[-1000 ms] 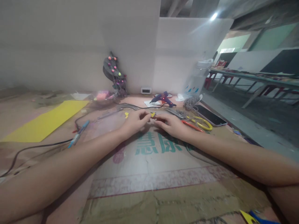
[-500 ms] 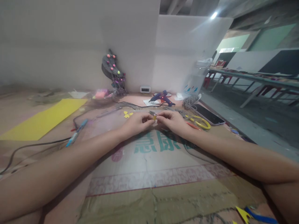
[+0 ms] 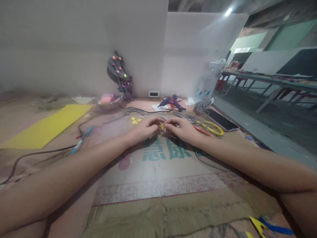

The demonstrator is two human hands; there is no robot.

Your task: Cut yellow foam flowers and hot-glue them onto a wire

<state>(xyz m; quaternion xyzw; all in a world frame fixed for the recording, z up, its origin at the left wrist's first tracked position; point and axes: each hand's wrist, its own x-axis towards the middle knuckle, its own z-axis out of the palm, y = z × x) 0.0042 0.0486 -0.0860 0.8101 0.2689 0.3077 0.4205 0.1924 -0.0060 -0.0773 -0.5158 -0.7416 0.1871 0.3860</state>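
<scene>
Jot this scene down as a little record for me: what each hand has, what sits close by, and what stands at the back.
left hand: fingers at a small yellow piece
right hand: fingers at the same piece
beside left hand: small yellow cutouts
beside right hand: yellow-handled scissors, phone
far left: yellow sheet, blue pen
back: glue gun, small white-framed display, clear bottle

Matt yellow paper [image 3: 49, 127]; glossy black phone [image 3: 222, 119].
</scene>
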